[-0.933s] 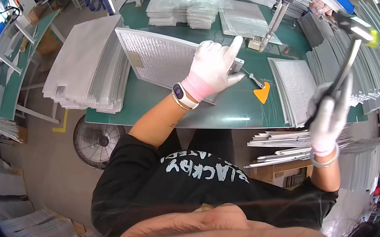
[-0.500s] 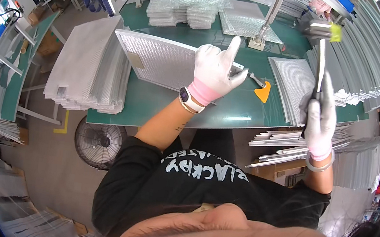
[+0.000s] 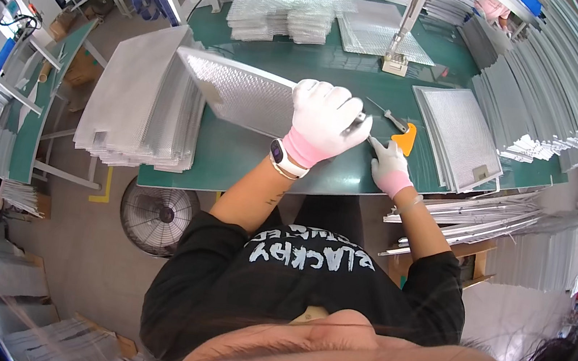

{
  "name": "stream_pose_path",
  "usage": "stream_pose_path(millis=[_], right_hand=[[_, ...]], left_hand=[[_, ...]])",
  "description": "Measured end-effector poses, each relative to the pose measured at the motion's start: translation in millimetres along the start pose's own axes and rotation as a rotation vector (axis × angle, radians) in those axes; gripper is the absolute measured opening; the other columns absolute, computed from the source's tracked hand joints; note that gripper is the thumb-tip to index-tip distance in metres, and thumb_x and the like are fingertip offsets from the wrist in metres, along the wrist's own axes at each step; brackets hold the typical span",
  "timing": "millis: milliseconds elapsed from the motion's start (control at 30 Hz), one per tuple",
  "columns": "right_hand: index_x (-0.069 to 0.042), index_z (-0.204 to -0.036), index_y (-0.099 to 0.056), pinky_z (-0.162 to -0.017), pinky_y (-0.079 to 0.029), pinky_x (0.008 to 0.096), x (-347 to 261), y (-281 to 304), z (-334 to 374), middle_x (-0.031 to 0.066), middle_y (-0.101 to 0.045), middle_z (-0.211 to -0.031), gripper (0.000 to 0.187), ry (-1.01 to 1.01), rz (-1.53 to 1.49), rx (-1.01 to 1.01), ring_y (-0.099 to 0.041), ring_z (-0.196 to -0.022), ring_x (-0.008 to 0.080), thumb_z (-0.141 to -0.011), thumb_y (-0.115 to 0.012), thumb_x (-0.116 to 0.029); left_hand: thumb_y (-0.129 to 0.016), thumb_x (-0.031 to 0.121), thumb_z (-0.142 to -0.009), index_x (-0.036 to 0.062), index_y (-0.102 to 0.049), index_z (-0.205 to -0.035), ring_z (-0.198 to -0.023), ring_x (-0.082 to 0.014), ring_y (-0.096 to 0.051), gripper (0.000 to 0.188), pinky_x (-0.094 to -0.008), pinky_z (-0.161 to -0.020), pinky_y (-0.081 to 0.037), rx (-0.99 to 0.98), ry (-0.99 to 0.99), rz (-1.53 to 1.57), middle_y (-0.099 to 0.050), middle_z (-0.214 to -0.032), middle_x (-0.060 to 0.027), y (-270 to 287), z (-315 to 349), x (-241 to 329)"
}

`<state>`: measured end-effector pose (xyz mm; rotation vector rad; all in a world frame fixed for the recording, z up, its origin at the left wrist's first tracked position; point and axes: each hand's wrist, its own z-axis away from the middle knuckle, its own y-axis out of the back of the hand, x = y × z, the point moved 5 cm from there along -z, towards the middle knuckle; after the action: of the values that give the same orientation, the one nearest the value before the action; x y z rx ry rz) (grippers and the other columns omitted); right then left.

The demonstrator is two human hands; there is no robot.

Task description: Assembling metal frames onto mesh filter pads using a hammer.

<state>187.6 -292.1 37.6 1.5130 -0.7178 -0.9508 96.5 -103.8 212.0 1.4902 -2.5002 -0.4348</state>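
My left hand (image 3: 322, 119), in a white and pink glove, is closed around the right end of a framed mesh panel (image 3: 242, 94). The panel stands tilted on its edge above the green table (image 3: 262, 164). My right hand (image 3: 389, 166), gloved alike, is low beside my left hand with its fingers curled. Whatever it grips is hidden, and the hammer seen earlier does not show now. Just beyond my right hand lie an orange wedge-shaped piece (image 3: 405, 139) and a thin screwdriver-like tool (image 3: 390, 116) with a grey handle.
Left of the panel stands a stack of mesh sheets (image 3: 132, 94); more sheets (image 3: 282, 8) lie at the back. A metal stand (image 3: 396, 59) rises behind my hands. To the right are framed panels (image 3: 463, 134) and a long row of sheets (image 3: 563, 92). A floor fan (image 3: 157, 214) sits below.
My right hand has come down and left from its raised place, where it held a hammer. My left index finger, stretched out before, is now folded onto the panel.
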Motion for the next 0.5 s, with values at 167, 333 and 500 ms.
stream_pose_path(millis=[167, 333, 500], right_hand=[[-0.003, -0.126, -0.056, -0.106, -0.035, 0.0444, -12, 58, -8, 0.0229, -0.050, -0.127, 0.048, 0.221, -0.443, 0.409, -0.046, -0.123, 0.0395, -0.082, -0.066, -0.017], [0.002, -0.132, -0.051, -0.106, -0.036, 0.0374, 17, 37, -27, 0.0204, -0.050, -0.133, 0.053, 0.154, -0.688, 0.478, -0.048, -0.125, 0.0304, -0.086, -0.066, -0.019], [0.006, -0.132, -0.050, -0.100, -0.042, 0.0308, 31, 23, -20, 0.0140, -0.063, -0.116, 0.050, 0.045, -1.201, 0.132, -0.058, -0.112, 0.0202, -0.094, -0.060, -0.025]], left_hand=[[-0.072, 0.026, -0.071, 0.0070, -0.063, -0.077, -0.071, -0.0240, -0.053, 0.021, -0.0385, -0.073, -0.042, 0.063, -0.097, 0.760, -0.058, -0.077, -0.0055, 67, -8, -52], [-0.040, 0.038, -0.099, 0.0146, -0.053, -0.075, -0.071, -0.0157, -0.044, 0.036, -0.0352, -0.080, -0.034, 0.517, 0.142, 1.694, -0.045, -0.071, 0.0010, 77, -31, -92], [-0.036, 0.040, -0.100, 0.0169, -0.061, -0.077, -0.073, -0.0119, -0.047, 0.041, -0.0332, -0.084, -0.036, 0.435, 0.225, 2.093, -0.052, -0.076, 0.0022, 14, 4, -127]])
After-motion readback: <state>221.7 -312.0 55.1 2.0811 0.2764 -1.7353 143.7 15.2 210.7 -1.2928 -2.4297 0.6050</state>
